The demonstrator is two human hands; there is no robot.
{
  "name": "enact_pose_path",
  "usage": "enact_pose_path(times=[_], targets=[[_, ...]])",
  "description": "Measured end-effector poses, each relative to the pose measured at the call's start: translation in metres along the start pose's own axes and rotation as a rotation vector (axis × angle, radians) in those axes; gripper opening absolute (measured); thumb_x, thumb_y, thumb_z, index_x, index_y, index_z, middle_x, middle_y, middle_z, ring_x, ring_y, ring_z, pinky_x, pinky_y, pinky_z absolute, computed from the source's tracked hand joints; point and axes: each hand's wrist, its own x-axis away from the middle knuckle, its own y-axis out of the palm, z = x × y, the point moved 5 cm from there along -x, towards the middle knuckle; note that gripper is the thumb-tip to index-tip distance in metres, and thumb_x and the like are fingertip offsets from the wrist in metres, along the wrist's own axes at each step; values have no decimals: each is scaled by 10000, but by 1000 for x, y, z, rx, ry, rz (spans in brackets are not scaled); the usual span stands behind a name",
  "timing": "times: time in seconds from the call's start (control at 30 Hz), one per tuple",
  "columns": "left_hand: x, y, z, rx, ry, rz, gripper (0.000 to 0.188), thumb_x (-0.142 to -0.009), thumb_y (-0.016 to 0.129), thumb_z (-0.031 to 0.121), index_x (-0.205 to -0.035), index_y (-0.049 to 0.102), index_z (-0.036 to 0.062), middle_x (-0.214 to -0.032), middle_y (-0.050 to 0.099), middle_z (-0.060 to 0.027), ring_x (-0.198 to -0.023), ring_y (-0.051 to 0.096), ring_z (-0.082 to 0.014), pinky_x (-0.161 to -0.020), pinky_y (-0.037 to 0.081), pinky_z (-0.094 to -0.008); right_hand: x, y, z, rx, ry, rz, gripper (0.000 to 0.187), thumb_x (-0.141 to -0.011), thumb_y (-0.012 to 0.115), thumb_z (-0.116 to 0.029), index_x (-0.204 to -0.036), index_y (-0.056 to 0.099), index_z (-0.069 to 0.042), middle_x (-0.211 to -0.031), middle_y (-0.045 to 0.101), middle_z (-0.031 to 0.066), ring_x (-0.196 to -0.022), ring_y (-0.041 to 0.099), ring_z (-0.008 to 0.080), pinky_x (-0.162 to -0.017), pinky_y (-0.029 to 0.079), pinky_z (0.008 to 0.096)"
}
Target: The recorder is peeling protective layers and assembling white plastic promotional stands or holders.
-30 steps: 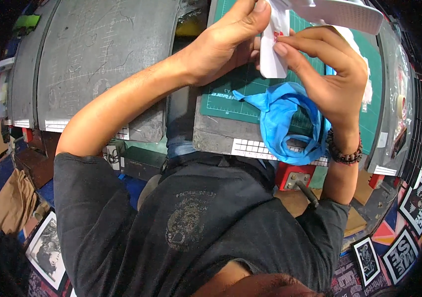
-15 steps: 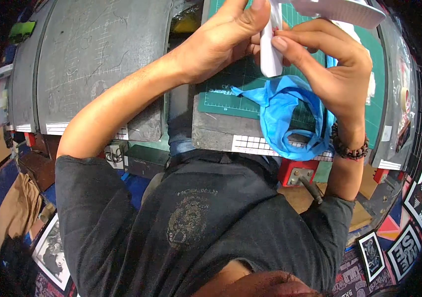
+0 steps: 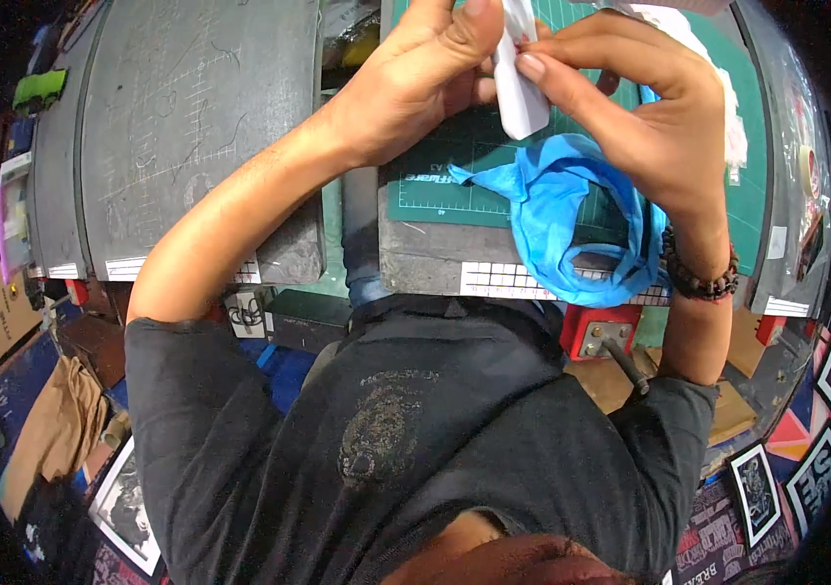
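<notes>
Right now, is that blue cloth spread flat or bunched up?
Bunched up: the blue cloth lies in a creased loop, the green mat showing through its middle.

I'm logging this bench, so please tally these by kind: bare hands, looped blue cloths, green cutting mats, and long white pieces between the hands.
Bare hands: 2, left hand and right hand
Blue cloth: 1
Green cutting mat: 1
White piece: 1
Total: 5

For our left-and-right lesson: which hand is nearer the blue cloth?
Right. The right hand is just up and right of the blue cloth; the left hand is farther, to its upper left.
</notes>
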Motion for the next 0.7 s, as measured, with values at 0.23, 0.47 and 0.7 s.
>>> enact_pose_path(times=[0.23,0.47,0.7], targets=[[7,0,-3,-88,44,32,775,-1120,457,570,-1670,123,138,-1601,380,-177,-1477,460,-275,-1213,419,-450,0,-3,1,79,-28,8,113,-853,844,-39,-921,822,50,-823,790,166,-711,772,220,-632,576,301],[4,-5,-10,-21,52,22,773,-1120,465,563,-1675,119,150,-1619,364,-175,-1488,441,-271,-1215,407,-445,-3,-4,-4,102,-175,-57,132,-850,861,-54,-937,828,40,-830,792,165,-707,772,239,-634,579,319],[7,-3,-6,-118,16,74,834,-1089,531,590,-1668,115,157,-1438,458,-143,-1296,529,-238,-1108,475,-427,-3,-8,-21,270,-301,-93,120,-812,875,-59,-892,819,11,-814,780,146,-691,758,258,-612,574,341]])
